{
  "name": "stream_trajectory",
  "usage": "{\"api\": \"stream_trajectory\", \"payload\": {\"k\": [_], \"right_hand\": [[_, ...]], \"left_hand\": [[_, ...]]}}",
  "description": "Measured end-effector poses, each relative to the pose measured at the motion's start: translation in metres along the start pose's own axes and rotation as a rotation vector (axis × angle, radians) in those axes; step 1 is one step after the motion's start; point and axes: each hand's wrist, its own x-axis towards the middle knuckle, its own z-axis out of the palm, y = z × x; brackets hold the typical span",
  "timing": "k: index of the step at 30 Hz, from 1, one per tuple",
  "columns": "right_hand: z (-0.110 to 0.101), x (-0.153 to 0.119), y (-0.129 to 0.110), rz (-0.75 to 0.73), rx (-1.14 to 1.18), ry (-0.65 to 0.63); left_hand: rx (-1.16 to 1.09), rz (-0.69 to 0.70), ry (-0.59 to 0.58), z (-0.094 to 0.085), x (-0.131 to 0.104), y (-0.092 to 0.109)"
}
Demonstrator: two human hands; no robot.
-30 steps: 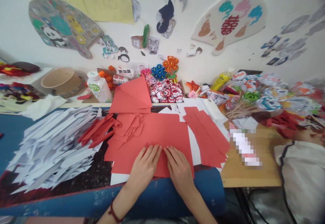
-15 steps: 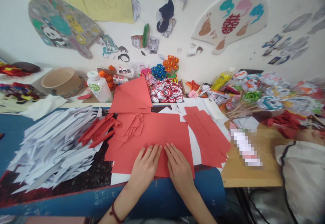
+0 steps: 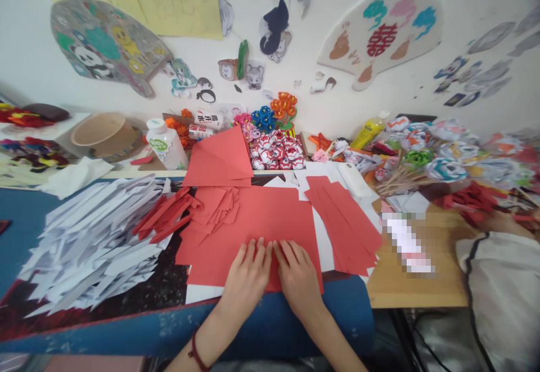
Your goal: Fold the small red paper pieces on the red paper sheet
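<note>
My left hand [image 3: 250, 268] and my right hand [image 3: 298, 270] come together over a large red paper sheet [image 3: 270, 209], fingertips almost meeting. Their fingers are bent and pressed together on red paper, the thumbs hidden beneath. Whether that paper is a separate piece or the sheet itself I cannot tell, red lying on red. Cut red pieces [image 3: 217, 211] overlap the sheet's left side. Beside them lie folded red strips [image 3: 164, 214]. Long red rectangles [image 3: 341, 225] are stacked on white paper to the right.
Folded white paper strips [image 3: 101, 242] form a big heap at left. A white bottle [image 3: 166, 147], red sheets [image 3: 221, 158] and red-and-white paper pieces [image 3: 278, 151] stand along the wall. Paper flowers [image 3: 447, 169] lie at right, near another person's sleeve [image 3: 502, 282].
My hands have moved closer together, the left one shifting slightly right. The papers around them look the same. The other person's hand at right has shifted a little.
</note>
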Motion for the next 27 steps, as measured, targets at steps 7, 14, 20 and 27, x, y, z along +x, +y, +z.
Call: {"api": "stream_trajectory", "payload": {"k": [7, 14, 20, 27], "right_hand": [[-0.012, -0.004, 0.023, 0.101, -0.067, -0.046], [-0.015, 0.013, 0.026, 0.027, 0.021, -0.047], [-0.015, 0.049, 0.030, 0.167, 0.271, -0.132], [-0.009, 0.085, 0.058, 0.181, 0.892, -0.374]], "left_hand": [[-0.015, -0.082, 0.020, -0.003, -0.018, -0.023], [-0.037, -0.093, 0.054, -0.005, -0.004, -0.023], [0.015, 0.393, 0.077, 0.005, 0.024, -0.046], [0.021, 0.557, 0.340, 0.001, 0.027, -0.075]]}}
